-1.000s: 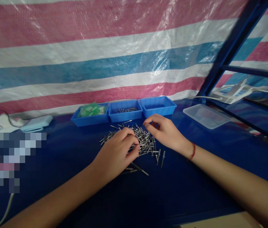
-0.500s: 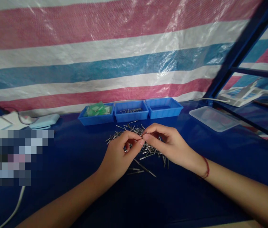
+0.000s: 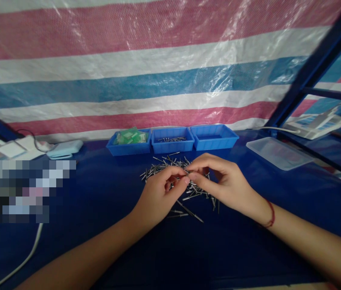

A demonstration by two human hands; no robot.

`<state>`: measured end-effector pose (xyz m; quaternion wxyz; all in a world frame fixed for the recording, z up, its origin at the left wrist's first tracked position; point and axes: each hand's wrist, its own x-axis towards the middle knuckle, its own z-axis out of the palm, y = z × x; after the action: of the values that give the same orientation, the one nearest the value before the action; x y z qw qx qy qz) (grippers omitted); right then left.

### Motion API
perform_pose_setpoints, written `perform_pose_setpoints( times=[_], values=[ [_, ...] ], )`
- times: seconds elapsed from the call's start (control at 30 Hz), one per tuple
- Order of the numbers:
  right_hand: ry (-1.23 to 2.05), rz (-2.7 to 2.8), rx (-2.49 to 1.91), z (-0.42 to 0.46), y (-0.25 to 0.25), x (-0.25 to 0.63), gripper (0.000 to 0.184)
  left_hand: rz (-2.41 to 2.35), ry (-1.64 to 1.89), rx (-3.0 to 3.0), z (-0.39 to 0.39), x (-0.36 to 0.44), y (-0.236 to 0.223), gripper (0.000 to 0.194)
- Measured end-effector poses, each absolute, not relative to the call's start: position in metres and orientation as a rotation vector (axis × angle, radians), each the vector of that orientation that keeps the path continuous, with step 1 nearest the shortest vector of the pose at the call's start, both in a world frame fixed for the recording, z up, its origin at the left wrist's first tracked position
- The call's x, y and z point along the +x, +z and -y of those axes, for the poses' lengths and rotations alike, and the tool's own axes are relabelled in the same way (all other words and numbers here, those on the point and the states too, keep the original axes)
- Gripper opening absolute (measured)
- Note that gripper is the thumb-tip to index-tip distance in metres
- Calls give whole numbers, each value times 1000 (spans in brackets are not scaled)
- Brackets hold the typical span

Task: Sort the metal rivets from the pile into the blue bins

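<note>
I have the left hand [image 3: 161, 193] and right hand [image 3: 229, 185] together over the metal pins [image 3: 170, 162], heaped on the blue table [image 3: 110, 181] near the middle tray [image 3: 173, 148]. Both pinch narrow at the fingertips; what sits between them is too small for me to tell.

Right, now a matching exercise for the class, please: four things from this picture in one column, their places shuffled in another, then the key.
Things
1. Red cord bracelet
2. Green plastic packets
3. Flat translucent plastic panel
4. Heap of slim silver metal pieces

Places
A. Inside the leftmost blue plastic bin
B. Beneath the left hand and right hand
C. Right of all three blue bins
D. Around the right wrist

Pairs: 1-D, 2-A, 3-C, 4-B
</note>
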<state>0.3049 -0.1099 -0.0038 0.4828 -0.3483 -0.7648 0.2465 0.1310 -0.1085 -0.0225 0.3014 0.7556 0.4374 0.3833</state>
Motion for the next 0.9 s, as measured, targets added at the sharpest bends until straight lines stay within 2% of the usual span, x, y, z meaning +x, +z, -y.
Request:
perform_pose_setpoints(
  times=[0.37,0.7,0.9],
  values=[
    [673,1839,-931,108,-12,303,10,-1175,1243,2050,110,130,-19,4],
    [705,1980,-845,106,-12,303,10,-1145,1234,2014,112,129,-17,4],
    [621,2001,-855,103,-4,305,13,-1168,1131,1874,112,130,-14,15]
  ],
)
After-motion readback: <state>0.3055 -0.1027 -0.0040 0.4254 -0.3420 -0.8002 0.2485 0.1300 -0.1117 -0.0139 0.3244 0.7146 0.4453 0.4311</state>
